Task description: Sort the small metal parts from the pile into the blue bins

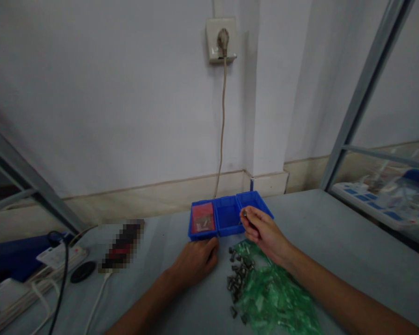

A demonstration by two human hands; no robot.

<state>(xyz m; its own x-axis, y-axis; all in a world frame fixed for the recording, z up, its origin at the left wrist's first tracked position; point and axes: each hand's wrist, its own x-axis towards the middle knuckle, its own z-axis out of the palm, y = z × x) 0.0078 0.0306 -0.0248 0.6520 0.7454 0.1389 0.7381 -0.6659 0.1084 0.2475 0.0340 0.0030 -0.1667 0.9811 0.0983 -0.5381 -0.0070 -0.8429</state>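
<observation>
My right hand (260, 228) is raised at the front of the right-hand blue bin (261, 200), pinching a small metal screw (244, 212) between thumb and fingertips. On the table, my left hand (197, 260) rests closed just in front of the left blue bin (192, 228); whatever it may hold is hidden. That bin contains a red card and a small clear bag of parts. Between my hands lies a loose pile of short metal screws (239, 277). Beside the pile, under my right forearm, a crumpled green plastic bag (275, 298) is spread out.
The middle blue bin (226, 214) joins the other two in a row near the wall. At left are a pixelated dark object (122, 246), a black round disc (84, 271), cables and a power strip (70, 257). A white-and-blue tray (377, 204) stands at right, behind the metal frame (356, 102).
</observation>
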